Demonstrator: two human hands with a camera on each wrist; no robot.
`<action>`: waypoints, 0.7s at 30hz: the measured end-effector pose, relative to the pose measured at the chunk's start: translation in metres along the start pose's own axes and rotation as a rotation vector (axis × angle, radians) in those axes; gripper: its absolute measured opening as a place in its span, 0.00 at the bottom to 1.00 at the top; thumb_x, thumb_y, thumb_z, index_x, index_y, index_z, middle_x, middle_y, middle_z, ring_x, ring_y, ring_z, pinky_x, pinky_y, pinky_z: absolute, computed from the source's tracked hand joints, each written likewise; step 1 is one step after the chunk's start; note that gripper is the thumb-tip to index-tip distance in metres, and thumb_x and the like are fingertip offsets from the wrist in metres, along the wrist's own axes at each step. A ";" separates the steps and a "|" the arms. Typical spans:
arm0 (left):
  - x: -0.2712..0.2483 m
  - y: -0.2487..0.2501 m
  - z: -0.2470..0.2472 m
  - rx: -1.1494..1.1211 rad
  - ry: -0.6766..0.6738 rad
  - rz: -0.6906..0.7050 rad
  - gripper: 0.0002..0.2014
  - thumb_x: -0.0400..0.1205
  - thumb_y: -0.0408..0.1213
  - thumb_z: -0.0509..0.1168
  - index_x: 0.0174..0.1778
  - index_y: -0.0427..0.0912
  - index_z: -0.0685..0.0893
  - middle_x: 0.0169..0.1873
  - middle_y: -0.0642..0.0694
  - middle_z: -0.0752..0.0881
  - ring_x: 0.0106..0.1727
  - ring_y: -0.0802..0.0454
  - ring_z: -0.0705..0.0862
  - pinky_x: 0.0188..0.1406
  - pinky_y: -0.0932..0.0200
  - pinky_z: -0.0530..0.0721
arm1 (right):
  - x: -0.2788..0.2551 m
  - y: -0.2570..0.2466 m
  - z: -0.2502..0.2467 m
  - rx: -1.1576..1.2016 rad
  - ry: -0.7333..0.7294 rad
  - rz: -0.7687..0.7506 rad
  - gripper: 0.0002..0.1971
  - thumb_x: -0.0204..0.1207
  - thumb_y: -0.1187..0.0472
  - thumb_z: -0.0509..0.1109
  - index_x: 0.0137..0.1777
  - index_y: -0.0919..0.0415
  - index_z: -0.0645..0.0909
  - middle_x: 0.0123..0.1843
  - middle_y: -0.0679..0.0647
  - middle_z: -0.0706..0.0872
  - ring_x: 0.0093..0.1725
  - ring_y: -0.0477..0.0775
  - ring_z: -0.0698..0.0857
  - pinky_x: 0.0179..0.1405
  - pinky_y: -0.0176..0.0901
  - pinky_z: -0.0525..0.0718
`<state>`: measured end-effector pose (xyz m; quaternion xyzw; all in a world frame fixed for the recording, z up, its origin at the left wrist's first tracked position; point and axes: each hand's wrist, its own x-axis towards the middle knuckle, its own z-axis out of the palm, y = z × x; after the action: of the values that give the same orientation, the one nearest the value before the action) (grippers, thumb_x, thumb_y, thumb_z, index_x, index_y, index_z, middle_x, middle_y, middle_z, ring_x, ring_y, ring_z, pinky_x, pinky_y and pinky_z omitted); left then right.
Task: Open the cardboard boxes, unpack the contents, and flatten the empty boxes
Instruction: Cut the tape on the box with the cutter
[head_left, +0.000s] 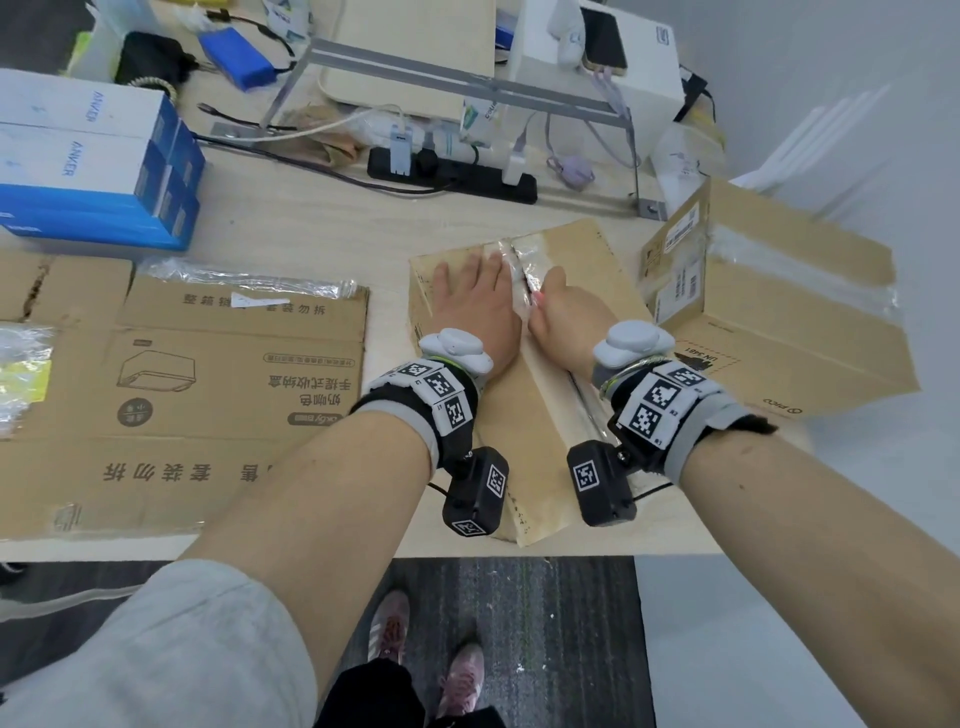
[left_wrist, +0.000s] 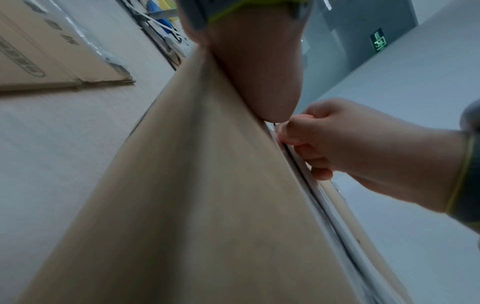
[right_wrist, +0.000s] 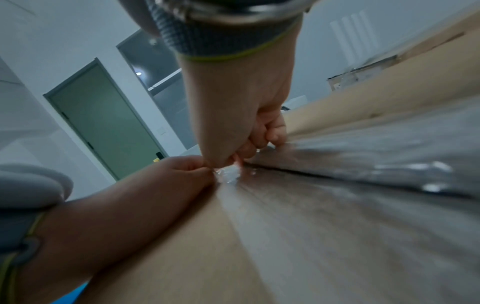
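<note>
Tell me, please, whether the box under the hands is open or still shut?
Still shut: the flaps of the cardboard box lie flat, clear tape partly slit along the seam.

both forearms reach forward side by side, each wrist wrapped in a band with black-and-white markers and a small camera block hanging beneath. the left hand (head_left: 475, 301) lies palm down with its fingers (head_left: 447, 273) straight and spread, the thumb edge just beside the right hand (head_left: 563, 312). the right hand is curled into a loose fist, its fingers (left_wrist: 298, 133) bent under and pinched together at the tips, knuckles almost touching the left thumb.
</note>
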<state>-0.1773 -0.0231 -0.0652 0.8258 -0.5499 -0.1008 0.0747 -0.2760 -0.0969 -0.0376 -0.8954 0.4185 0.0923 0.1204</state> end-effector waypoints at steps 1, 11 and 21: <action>-0.002 -0.001 -0.001 -0.012 0.018 0.012 0.28 0.85 0.39 0.49 0.83 0.42 0.56 0.83 0.48 0.57 0.84 0.48 0.52 0.80 0.39 0.47 | -0.003 0.001 0.000 0.054 0.035 -0.021 0.13 0.85 0.62 0.54 0.63 0.72 0.64 0.46 0.68 0.84 0.39 0.66 0.81 0.35 0.49 0.69; -0.035 0.016 0.010 -0.035 0.009 0.017 0.25 0.88 0.41 0.42 0.84 0.43 0.55 0.84 0.49 0.54 0.84 0.50 0.51 0.81 0.40 0.43 | -0.008 0.002 -0.001 0.122 0.098 -0.030 0.14 0.87 0.55 0.53 0.59 0.68 0.66 0.44 0.66 0.84 0.37 0.66 0.81 0.33 0.52 0.73; -0.035 0.016 0.008 -0.013 -0.011 0.028 0.26 0.87 0.41 0.44 0.83 0.42 0.57 0.84 0.47 0.56 0.84 0.48 0.52 0.81 0.38 0.43 | 0.003 -0.017 -0.004 0.011 0.004 0.133 0.17 0.86 0.59 0.53 0.70 0.67 0.61 0.54 0.66 0.84 0.42 0.63 0.79 0.40 0.49 0.70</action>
<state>-0.2063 0.0029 -0.0661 0.8168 -0.5613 -0.1078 0.0784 -0.2609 -0.0897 -0.0317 -0.8652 0.4777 0.0962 0.1181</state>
